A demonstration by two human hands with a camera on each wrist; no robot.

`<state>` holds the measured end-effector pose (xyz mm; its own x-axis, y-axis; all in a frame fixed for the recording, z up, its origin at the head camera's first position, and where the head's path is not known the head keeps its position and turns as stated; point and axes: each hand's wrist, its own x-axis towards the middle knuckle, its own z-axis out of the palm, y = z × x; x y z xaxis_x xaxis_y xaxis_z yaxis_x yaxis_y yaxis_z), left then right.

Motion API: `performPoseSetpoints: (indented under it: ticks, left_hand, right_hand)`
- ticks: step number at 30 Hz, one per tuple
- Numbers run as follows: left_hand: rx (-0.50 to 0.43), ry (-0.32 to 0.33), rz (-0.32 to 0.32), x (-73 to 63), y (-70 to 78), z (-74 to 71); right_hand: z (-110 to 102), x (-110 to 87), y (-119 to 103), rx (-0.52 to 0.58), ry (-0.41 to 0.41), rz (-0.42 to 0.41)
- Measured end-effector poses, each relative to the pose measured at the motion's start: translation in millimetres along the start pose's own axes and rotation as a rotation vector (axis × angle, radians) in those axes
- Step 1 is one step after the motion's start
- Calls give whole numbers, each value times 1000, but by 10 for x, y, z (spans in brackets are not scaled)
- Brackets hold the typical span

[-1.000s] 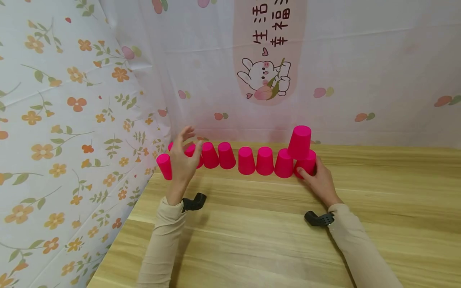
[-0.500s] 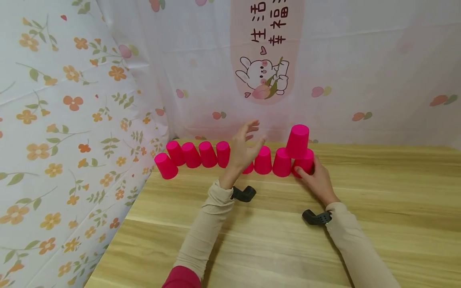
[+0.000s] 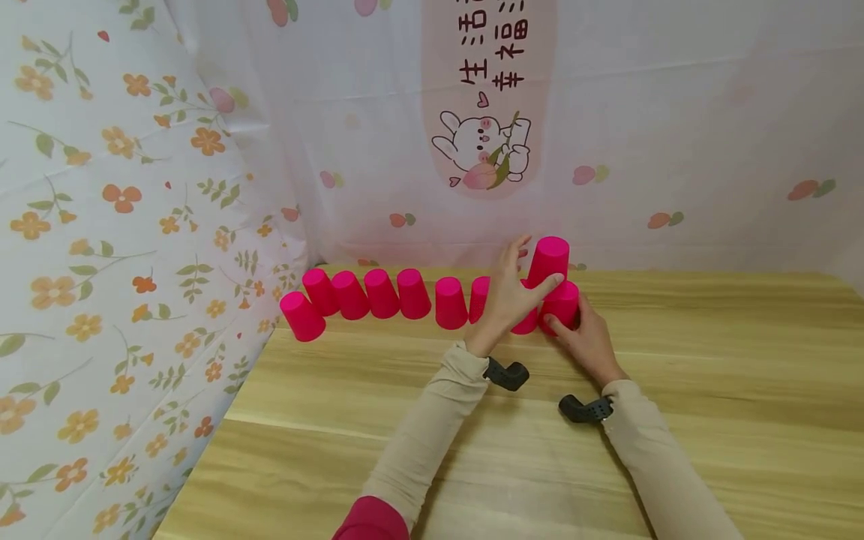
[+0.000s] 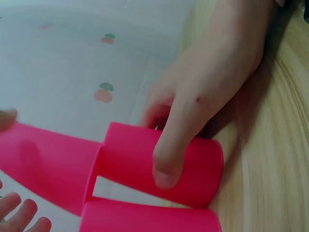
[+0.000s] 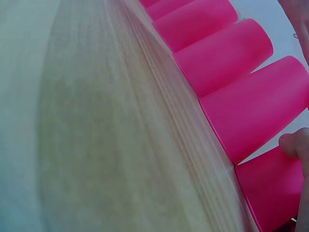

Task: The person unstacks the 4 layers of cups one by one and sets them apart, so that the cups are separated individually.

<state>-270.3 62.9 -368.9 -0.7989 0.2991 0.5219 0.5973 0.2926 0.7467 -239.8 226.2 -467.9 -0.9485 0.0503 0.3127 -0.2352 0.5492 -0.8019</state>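
Note:
Several bright pink plastic cups stand upside down in a row on the table. One more, the raised cup (image 3: pixel 550 256), rests across the two cups at the row's right end. My right hand (image 3: pixel 590 339) grips the rightmost lower cup (image 3: pixel 564 298), thumb in front and fingers behind, as the left wrist view also shows. My left hand (image 3: pixel 508 298) is beside the raised cup with fingers and thumb spread. In the left wrist view its fingertips (image 4: pixel 20 212) look apart from the raised cup (image 4: pixel 48 164); the thumb is at its edge, contact unclear. The left hand partly hides the neighbouring lower cups.
To the left, the remaining pink cups (image 3: pixel 381 294) continue the row, with an end cup (image 3: pixel 302 316) slightly nearer. Wooden tabletop (image 3: pixel 526 465) stretches in front. A printed cloth (image 3: pixel 378 150) hangs behind the table, and a floral cloth (image 3: pixel 135 262) hangs on the left.
My left hand has moved right along the row, from the left cups to beside the raised cup. My right hand keeps its grip on the rightmost lower cup.

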Motion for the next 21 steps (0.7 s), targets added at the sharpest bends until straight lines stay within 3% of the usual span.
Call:
performPoseSetpoints:
  ticks: [6, 11, 17, 21]
  left_hand:
    - [4, -32, -23, 44, 17, 117]
    - [65, -3, -3, 87, 14, 133]
    - [27, 3, -4, 49, -6, 41]
    - [16, 6, -15, -9, -15, -124]
  right_hand:
    - [-17, 17, -15, 0, -2, 14]
    - [-7, 35, -27, 4, -4, 13]
    - [1, 20, -16, -4, 3, 11]
    - [-8, 14, 1, -18, -4, 4]
